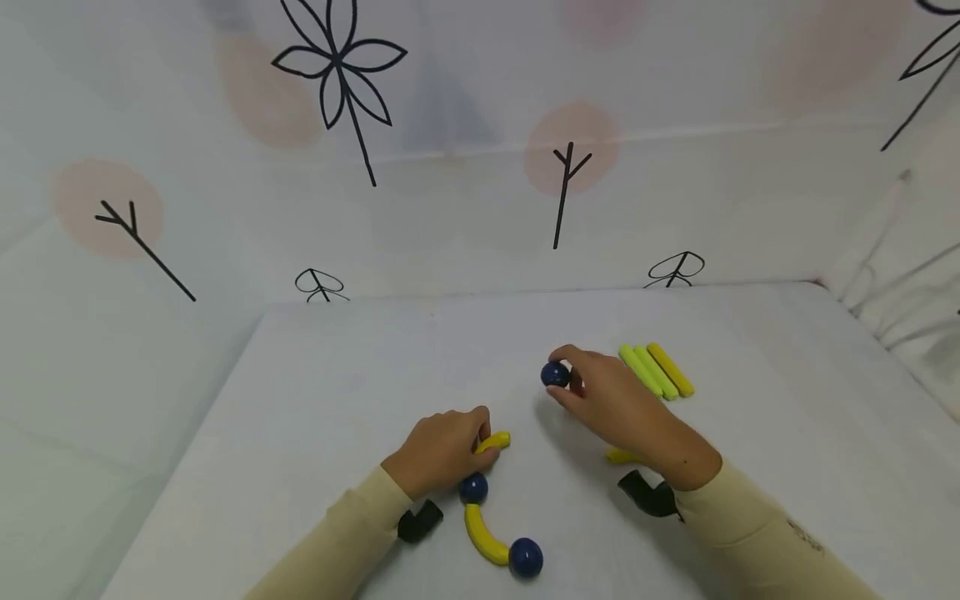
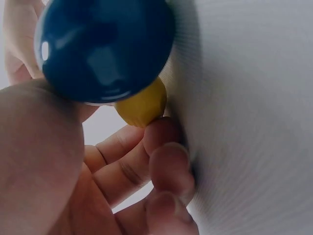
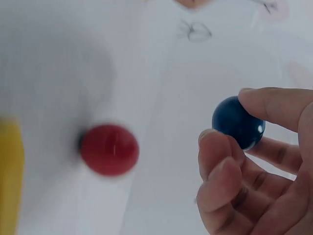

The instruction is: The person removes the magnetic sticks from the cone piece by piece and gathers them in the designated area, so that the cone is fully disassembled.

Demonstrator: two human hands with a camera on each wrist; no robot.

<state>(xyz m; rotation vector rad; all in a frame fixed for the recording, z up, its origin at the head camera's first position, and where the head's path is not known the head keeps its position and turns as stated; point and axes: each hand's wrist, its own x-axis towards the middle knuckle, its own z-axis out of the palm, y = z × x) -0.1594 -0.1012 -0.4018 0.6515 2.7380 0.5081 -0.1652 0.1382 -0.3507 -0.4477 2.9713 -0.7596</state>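
My right hand (image 1: 615, 404) pinches a glossy dark blue ball (image 1: 555, 374) above the white table. The right wrist view shows that ball (image 3: 238, 122) between thumb and fingertips. My left hand (image 1: 444, 450) rests low on the table and pinches a yellow curved stick (image 1: 495, 441), partly covered by the fingers. Just below that hand lies a second blue ball (image 1: 473, 488), large in the left wrist view. From it another yellow curved stick (image 1: 483, 537) bends down to a third blue ball (image 1: 526, 558), touching both.
Two lime-green sticks (image 1: 641, 371) and a yellow stick (image 1: 670, 369) lie side by side beyond the right hand. A yellow piece (image 1: 622, 456) shows partly under the right wrist. The right wrist view has a red ball (image 3: 110, 149). A patterned cloth wall (image 1: 450, 217) rises behind the table.
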